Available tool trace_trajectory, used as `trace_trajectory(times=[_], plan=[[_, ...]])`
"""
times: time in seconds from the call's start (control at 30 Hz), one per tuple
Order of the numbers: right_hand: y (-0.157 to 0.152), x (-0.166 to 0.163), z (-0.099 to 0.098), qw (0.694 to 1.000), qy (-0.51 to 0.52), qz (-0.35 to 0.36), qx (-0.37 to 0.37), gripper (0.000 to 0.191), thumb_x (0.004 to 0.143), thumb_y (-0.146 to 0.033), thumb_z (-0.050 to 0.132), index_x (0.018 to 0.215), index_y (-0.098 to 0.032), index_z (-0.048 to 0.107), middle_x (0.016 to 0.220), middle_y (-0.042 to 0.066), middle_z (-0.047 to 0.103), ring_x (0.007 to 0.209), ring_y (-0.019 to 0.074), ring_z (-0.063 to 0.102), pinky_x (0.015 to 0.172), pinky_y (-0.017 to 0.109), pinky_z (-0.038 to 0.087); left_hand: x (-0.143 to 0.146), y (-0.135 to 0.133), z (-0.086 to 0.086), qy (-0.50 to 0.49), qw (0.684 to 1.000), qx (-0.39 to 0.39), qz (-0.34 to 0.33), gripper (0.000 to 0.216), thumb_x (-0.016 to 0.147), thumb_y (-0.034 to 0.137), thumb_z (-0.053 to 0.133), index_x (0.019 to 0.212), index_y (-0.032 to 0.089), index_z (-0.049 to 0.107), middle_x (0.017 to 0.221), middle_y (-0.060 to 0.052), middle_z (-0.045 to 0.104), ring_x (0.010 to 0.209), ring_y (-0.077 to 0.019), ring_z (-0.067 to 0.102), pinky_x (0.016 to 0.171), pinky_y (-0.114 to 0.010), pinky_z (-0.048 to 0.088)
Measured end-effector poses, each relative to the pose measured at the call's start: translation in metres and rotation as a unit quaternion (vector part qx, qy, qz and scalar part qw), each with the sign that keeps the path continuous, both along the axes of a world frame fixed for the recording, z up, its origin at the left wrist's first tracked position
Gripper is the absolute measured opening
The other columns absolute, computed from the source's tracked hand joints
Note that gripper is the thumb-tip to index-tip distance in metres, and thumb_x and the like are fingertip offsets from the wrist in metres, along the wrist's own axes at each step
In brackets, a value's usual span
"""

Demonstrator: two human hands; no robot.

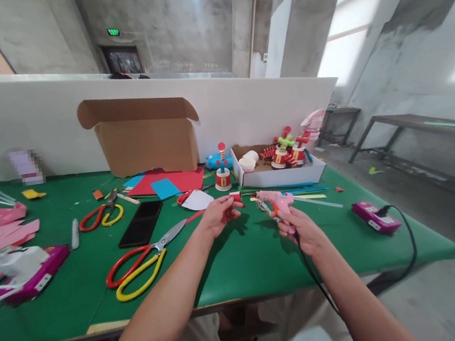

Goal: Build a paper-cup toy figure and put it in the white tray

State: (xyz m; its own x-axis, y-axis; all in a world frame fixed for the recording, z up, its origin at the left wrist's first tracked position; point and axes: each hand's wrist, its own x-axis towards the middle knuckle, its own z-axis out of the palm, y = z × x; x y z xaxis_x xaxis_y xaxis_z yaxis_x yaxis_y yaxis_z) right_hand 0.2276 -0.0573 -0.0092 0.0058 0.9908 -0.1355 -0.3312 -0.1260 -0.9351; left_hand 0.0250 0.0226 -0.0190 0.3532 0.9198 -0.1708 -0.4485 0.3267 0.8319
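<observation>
My left hand point(220, 215) pinched a red piece point(236, 197) (seemingly unattached) as my right hand point(302, 229) gripped a glue gun point(281, 201); apparently finished cup figures point(280, 157) stood at one o'clock.

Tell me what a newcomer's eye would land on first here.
Probably the pink glue gun in the right hand, pointed toward a small red piece held in the left hand. Next, the large scissors with red and yellow handles, lying on the green table left of the left arm. Beyond the hands, a red-and-white toy stands beside a white box holding similar ones.
</observation>
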Motion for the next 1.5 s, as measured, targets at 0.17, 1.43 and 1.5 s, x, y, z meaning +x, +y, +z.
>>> trace_trajectory(times=[0.17, 1.43, 1.5], plan=[[0.000, -0.002, 0.000, 1.000, -0.021, -0.009, 0.004, 0.030, 0.056, -0.033, 0.080, 0.073, -0.014, 0.063, 0.041, -0.009, 0.042, 0.036, 0.0024, 0.029, 0.039, 0.018, 0.033, 0.000, -0.001, 0.000, -0.013, 1.000, 0.012, -0.003, 0.008, 0.079, 0.017, 0.066, 0.076, 0.011, 0.062, 0.062, -0.001, 0.066, 0.042, -0.0062, 0.055, 0.045, -0.018, 0.046], [0.089, -0.088, -0.016, 0.997, 0.050, -0.018, -0.051, 0.026, 0.076, -0.034, 0.065, 0.059, -0.015, 0.063, 0.055, 0.001, 0.060, 0.046, 0.0076, 0.046, 0.050, 0.021, 0.039, -0.006, 0.004, 0.003, 0.034, 0.978, 0.172, 0.110, 0.035, 0.063, 0.043, 0.075, 0.074, 0.013, 0.060, 0.065, 0.000, 0.065, 0.044, -0.0055, 0.051, 0.046, -0.020, 0.041], [0.090, -0.084, -0.022, 0.996, 0.080, -0.002, -0.049, 0.026, 0.079, -0.033, 0.064, 0.061, -0.015, 0.064, 0.057, 0.002, 0.063, 0.047, 0.0078, 0.048, 0.051, 0.021, 0.040, -0.006, 0.003, 0.002, 0.036, 0.980, 0.170, 0.098, 0.035, 0.063, 0.042, 0.076, 0.075, 0.013, 0.060, 0.067, 0.000, 0.065, 0.045, -0.0056, 0.052, 0.046, -0.020, 0.041]])
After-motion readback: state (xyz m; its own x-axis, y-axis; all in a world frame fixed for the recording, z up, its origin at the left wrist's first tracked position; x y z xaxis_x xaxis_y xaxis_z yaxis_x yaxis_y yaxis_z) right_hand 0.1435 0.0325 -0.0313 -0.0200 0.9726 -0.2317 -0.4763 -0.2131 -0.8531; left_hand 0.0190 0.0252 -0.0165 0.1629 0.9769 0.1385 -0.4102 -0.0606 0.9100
